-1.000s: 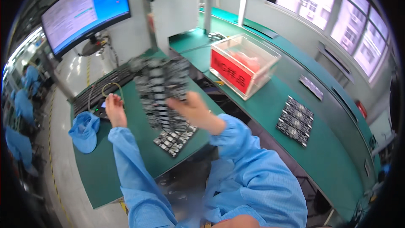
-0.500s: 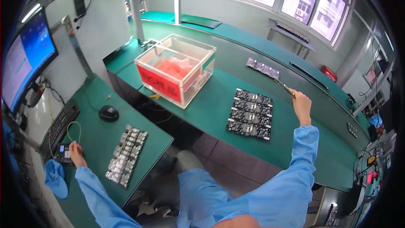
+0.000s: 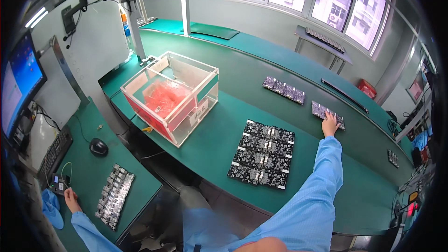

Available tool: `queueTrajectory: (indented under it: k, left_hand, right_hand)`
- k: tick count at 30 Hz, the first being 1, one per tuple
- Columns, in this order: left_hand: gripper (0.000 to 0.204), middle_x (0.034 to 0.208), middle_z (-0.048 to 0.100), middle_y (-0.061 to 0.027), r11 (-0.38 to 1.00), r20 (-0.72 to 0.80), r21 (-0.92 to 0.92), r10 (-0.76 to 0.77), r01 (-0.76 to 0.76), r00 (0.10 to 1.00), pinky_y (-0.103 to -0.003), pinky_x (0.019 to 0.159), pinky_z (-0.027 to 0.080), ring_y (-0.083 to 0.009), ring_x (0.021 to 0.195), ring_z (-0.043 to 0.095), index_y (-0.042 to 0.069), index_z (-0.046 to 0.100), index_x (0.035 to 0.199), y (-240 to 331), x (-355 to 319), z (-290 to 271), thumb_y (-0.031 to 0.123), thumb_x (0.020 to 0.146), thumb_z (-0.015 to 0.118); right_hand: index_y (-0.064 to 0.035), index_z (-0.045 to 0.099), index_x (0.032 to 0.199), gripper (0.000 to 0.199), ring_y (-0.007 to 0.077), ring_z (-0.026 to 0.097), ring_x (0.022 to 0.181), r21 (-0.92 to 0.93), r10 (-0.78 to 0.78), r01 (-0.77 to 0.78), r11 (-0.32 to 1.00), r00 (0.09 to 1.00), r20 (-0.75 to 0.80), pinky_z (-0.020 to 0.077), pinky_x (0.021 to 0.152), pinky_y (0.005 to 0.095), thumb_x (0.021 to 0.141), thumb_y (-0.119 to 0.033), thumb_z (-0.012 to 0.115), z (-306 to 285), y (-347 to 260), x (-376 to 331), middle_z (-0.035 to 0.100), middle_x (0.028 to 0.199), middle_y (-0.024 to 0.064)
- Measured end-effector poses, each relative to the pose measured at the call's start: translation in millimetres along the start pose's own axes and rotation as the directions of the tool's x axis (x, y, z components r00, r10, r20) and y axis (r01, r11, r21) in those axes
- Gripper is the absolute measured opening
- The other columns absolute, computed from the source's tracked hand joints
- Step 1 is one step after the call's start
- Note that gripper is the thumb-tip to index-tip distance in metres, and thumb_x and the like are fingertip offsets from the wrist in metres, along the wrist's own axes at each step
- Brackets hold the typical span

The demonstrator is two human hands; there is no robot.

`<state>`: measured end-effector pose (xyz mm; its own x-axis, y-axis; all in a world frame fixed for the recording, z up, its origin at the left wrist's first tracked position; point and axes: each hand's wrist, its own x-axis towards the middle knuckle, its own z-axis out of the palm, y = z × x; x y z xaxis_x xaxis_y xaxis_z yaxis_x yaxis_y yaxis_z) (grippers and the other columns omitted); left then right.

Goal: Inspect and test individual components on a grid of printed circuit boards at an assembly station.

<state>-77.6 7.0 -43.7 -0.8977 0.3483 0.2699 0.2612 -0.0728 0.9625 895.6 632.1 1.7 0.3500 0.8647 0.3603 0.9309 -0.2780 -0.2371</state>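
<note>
Surface (image 3: 359,200), green, wide. Clear box (image 3: 200,112) stands on it, pink plastic (image 3: 167,98) inside. Right of box, black panel (image 3: 262,156) lies flat. Beyond panel, smaller board (image 3: 320,108) lies under right hand (image 3: 330,124), fingers over it; grip or mere touch, I cannot tell. Left hand (image 3: 71,199): fingers bunched near dark device (image 3: 59,185); contents unclear.

Left hand (image 3: 71,199), right hand (image 3: 330,125) bare; sleeves (image 3: 311,185) light blue, loose, wrist-length; lap garment (image 3: 195,219) matching.
</note>
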Motion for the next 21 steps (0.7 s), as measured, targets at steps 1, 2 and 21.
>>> queueTrajectory:
  k: [1,2,21]
  left_hand:
    - [0.010,0.070,0.045,0.0054,0.999,-0.026,0.032,-0.003,0.004,1.000,-0.018,0.054,0.030,-0.0031,0.062,0.040,0.011,0.056,0.095,0,0,-1,0.020,0.093,0.058]
    - [0.010,0.071,0.046,0.0056,0.998,-0.051,0.063,-0.006,0.009,0.999,-0.018,0.054,0.030,-0.0027,0.063,0.040,0.011,0.056,0.095,0,0,-3,0.021,0.093,0.058]
    - [0.018,0.090,0.067,-0.0144,0.995,0.176,0.099,-0.040,0.023,0.984,-0.029,0.078,0.052,-0.0209,0.084,0.066,0.000,0.052,0.101,62,-41,55,0.015,0.092,0.058]
  right_hand:
    - [-0.0246,0.053,0.129,0.042,0.0229,0.033,0.133,0.040,0.025,-0.026,0.999,0.999,0.027,0.0114,0.108,0.0641,0.088,-0.022,0.047,-2,-3,3,0.044,0.140,0.0011]
    - [-0.0259,0.051,0.132,0.041,0.0250,0.027,0.137,0.036,0.026,-0.029,0.999,0.996,0.088,0.0085,0.109,0.0620,0.092,-0.029,0.047,-5,-3,7,0.039,0.145,0.0010]
    - [-0.0012,0.060,0.107,0.022,0.0292,0.055,0.100,0.367,-0.345,0.657,0.659,0.697,-0.628,0.0421,0.088,0.0397,0.092,-0.014,0.050,-68,-155,-55,0.058,0.107,0.0131]
